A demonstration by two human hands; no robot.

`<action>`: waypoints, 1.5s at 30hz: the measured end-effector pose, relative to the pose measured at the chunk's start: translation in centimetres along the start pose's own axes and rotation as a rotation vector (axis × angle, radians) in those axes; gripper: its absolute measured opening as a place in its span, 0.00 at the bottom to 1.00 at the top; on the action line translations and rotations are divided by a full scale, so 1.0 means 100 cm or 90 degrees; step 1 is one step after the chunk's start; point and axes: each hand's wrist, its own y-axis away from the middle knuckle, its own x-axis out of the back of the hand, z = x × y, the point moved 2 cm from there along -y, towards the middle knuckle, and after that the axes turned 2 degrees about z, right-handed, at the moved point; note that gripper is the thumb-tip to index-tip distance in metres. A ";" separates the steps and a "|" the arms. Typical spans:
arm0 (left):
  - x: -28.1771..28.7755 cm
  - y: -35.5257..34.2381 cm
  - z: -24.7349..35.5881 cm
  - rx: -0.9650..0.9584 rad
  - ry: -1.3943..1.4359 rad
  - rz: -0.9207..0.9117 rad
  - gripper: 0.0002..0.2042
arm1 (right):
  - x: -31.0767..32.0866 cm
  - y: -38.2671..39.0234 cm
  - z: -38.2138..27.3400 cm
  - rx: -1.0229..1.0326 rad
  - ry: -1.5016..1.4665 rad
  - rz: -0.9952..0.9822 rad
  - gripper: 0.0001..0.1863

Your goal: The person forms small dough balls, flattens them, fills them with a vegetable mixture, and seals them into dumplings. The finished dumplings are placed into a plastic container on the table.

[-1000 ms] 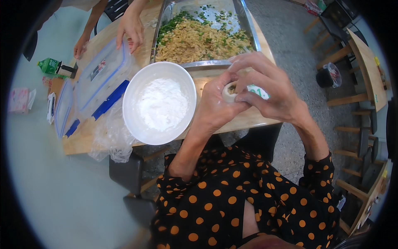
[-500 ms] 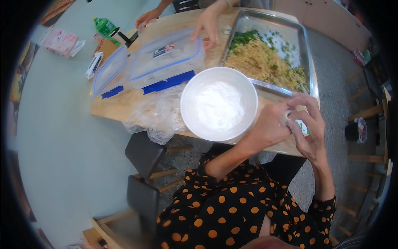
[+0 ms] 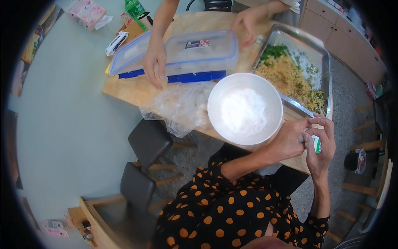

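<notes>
Both my hands meet at the table's near right corner, close to the tray. My left hand (image 3: 291, 137) and my right hand (image 3: 321, 145) are closed round a small pale piece of dough (image 3: 304, 133), mostly hidden by the fingers. A small green-and-white item (image 3: 317, 144) shows beside my right palm. Left of my hands stands a white bowl (image 3: 213, 101) with white powder (image 3: 244, 111) in it. Beyond them lies a metal tray (image 3: 328, 79) bearing a crumbly yellowish filling (image 3: 286, 81) and chopped greens (image 3: 273, 51).
A lidded clear box (image 3: 203, 56) and a second lid (image 3: 128, 56) sit far left. Crumpled plastic film (image 3: 180, 106) hangs over the near edge. Across the table, a co-worker's one hand (image 3: 155, 62) reaches over the box; the other (image 3: 248, 27) hovers by the tray. Dark stools (image 3: 150, 139) stand below.
My view has turned, shifting the table's things to the right. One co-worker's hand has come forward over the box's left end. My fingers have closed further over the dough.
</notes>
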 end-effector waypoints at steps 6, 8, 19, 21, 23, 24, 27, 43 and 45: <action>0.000 -0.001 0.002 0.062 0.083 -0.069 0.19 | 0.017 -0.011 -0.005 0.000 0.056 -0.020 0.07; -0.001 -0.002 0.002 0.084 0.067 -0.088 0.21 | 0.018 -0.018 -0.007 0.013 0.089 -0.068 0.08; 0.004 -0.001 -0.002 0.117 0.100 -0.206 0.34 | 0.018 -0.027 -0.003 0.014 0.026 -0.167 0.11; 0.006 -0.002 -0.001 0.107 0.143 -0.196 0.33 | 0.017 -0.029 0.001 0.009 -0.007 -0.178 0.11; 0.008 -0.004 -0.001 0.115 0.109 -0.153 0.31 | 0.016 -0.031 0.004 0.034 -0.015 -0.152 0.10; 0.008 -0.004 -0.002 0.135 0.099 -0.145 0.30 | 0.017 -0.032 0.007 0.051 -0.022 -0.130 0.10; 0.011 -0.006 0.001 0.072 0.097 -0.112 0.29 | 0.020 -0.032 0.017 0.043 -0.045 -0.126 0.10; 0.008 0.005 0.009 0.394 0.373 -0.189 0.26 | 0.026 -0.018 0.049 0.095 -0.287 -0.218 0.04; 0.007 0.005 0.008 0.387 0.353 -0.184 0.26 | 0.024 -0.018 0.049 0.095 -0.294 -0.229 0.04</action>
